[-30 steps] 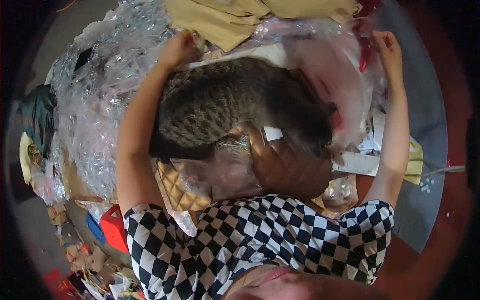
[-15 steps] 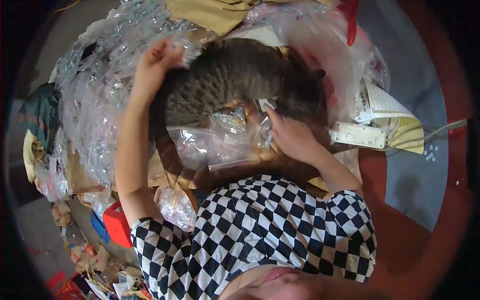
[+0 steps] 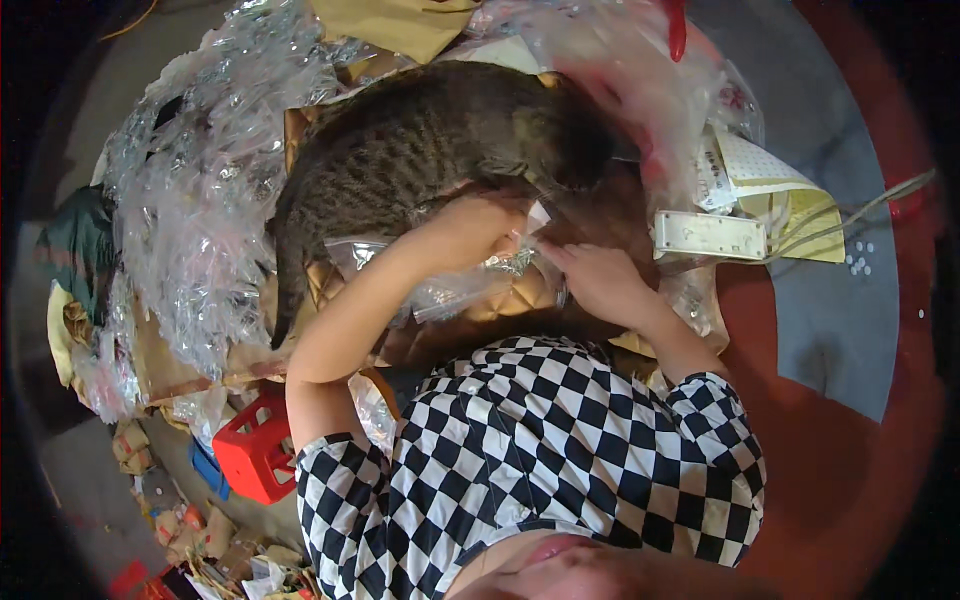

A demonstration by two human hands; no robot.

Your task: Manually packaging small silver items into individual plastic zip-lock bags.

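Observation:
My left hand (image 3: 482, 232) reaches over the small plastic bags with its fingers closed. A small white slip (image 3: 539, 216) sticks out at its fingertips. My right hand (image 3: 608, 284) is closed too, its thumb and forefinger at the edge of a small clear bag (image 3: 516, 262) with shiny silvery contents. The two hands almost meet there, and what exactly each pinches is partly hidden. More clear zip bags (image 3: 350, 254) lie under and beside my left forearm, on a brown quilted surface (image 3: 500, 298).
Just beyond my hands a striped tabby cat (image 3: 400, 150) lies curled. A large heap of clear bags (image 3: 200, 200) fills the left side. To the right are a white power strip (image 3: 710, 235) with cables and a yellow-backed sheet (image 3: 790, 185). A red stool (image 3: 255, 450) stands lower left.
My left hand has come from the bag heap at far left, across the cat's near side, to beside my right hand. The white slip is now at its fingertips. The head view has shifted slightly.

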